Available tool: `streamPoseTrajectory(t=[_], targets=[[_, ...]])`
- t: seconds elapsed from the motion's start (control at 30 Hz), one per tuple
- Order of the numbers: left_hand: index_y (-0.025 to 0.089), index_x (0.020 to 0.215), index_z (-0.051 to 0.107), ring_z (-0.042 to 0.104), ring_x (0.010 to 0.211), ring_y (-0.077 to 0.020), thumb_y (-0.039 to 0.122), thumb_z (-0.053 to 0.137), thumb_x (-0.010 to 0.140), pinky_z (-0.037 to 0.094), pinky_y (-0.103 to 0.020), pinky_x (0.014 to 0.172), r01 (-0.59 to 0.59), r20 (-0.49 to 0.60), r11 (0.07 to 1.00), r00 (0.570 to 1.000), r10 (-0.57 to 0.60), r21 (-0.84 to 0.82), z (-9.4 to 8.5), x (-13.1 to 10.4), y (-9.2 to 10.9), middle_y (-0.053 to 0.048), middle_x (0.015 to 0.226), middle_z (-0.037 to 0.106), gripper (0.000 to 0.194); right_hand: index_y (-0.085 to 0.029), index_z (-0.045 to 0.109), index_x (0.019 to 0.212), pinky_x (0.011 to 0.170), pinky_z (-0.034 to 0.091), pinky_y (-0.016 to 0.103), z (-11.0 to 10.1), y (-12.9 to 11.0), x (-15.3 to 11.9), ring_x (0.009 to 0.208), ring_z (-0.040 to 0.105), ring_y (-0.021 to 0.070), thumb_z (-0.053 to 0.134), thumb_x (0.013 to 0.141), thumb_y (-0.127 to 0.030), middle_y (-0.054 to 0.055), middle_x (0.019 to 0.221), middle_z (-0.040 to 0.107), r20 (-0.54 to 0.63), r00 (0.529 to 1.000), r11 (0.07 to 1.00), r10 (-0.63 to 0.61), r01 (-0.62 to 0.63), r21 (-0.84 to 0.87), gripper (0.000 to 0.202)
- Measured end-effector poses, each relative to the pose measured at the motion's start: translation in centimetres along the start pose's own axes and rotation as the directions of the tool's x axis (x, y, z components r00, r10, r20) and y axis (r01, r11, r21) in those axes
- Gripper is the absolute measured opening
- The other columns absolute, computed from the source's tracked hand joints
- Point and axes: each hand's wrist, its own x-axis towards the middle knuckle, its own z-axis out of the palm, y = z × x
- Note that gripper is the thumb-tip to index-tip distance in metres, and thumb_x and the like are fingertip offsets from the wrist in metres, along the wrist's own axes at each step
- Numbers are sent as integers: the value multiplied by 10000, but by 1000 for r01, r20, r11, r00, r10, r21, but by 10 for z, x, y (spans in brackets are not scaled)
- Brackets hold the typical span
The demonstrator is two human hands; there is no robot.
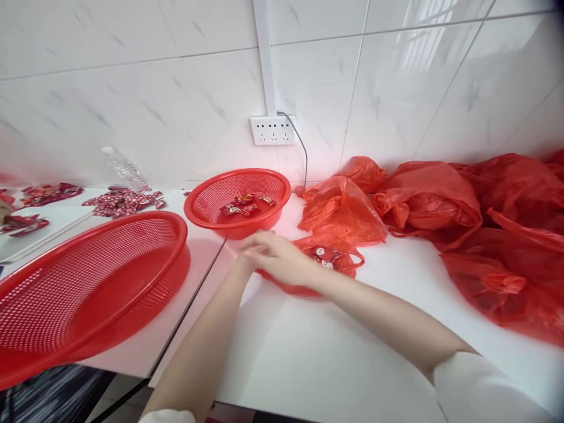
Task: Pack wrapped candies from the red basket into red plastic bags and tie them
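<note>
My right hand (284, 257) crosses over my left hand (252, 249) in front of the small red basket (200, 220). The two hands overlap and are slightly blurred, so their fingers are largely hidden and I cannot make out anything held. Inside the small basket lie several red-wrapped packets (240, 205). Just under and beside my right hand is a red plastic bag (299, 289), its mouth open and a few dark red packets (325, 255) showing in it.
A large red basket (132, 294) stands at the left, overhanging the table's front edge. Several filled red bags (429, 197) crowd the right and back. Behind the large basket are patterned packets (123, 202) and a clear bottle (123, 167). A socket strip (272, 130) with a cable is on the tiled wall.
</note>
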Motion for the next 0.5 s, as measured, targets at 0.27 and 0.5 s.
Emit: streamPoseTrajectory(t=[0.27, 0.5], targets=[[181, 566, 588, 623, 638, -238, 251, 672, 594, 397, -289, 556, 123, 267, 901, 931, -250, 416, -46, -21, 9, -64, 602, 640, 113, -220, 414, 1396, 963, 397, 517, -123, 37, -86, 1149, 562, 355, 645, 767, -205, 165, 1226, 616, -228, 884, 467, 409, -417, -780, 670], [194, 515, 519, 511, 551, -157, 405, 564, 732, 321, -266, 504, -35, 187, 982, 982, 0, 185, -111, -37, 50, -16, 584, 570, 306, -241, 520, 1256, 764, 541, 357, -184, 10, -101, 775, 659, 174, 578, 836, -297, 29, 919, 648, -276, 947, 944, 165, -233, -233, 428]])
